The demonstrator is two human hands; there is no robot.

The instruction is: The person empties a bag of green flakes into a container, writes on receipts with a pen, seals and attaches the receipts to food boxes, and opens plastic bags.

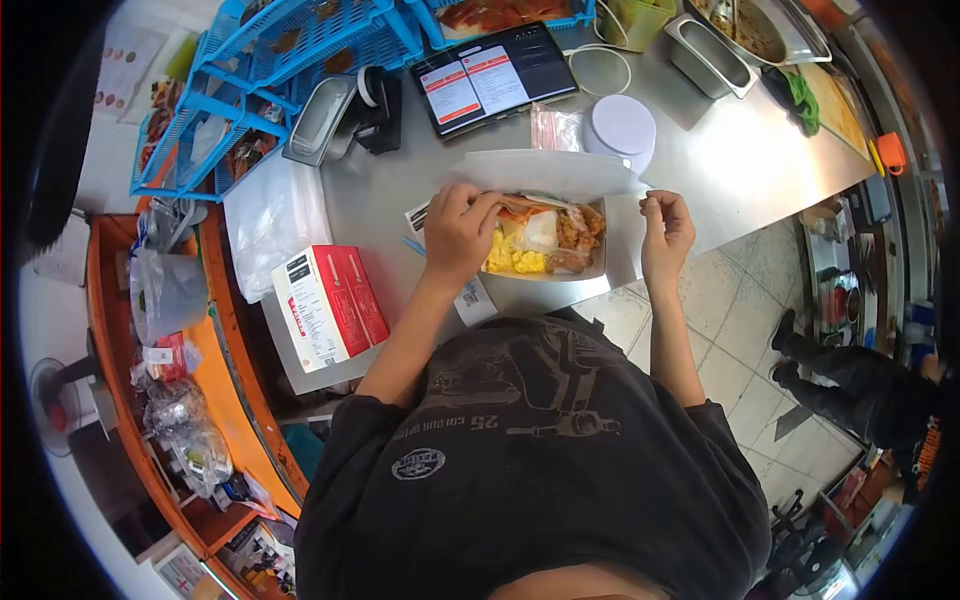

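Note:
An open white cardboard food box (598, 268) stands near the front edge of the steel counter, its lid (545, 170) raised at the back. Inside lie yellow scrambled egg (517, 258), browned fried pieces (580, 229) and a small white lidded cup (541, 231). My left hand (462, 232) is closed at the box's back left corner, its fingertips pinching the edge there. With thumb and finger together, my right hand (667, 237) pinches the right corner of the lid. The fingers partly hide what they grip.
A red and white closed box (335, 305) sits left on the steel counter (400, 185), near clear plastic bags (275, 215). Behind stand a tablet (493, 78), a round white tub (621, 130) and blue crates (290, 45). Another person (870, 385) is at the right.

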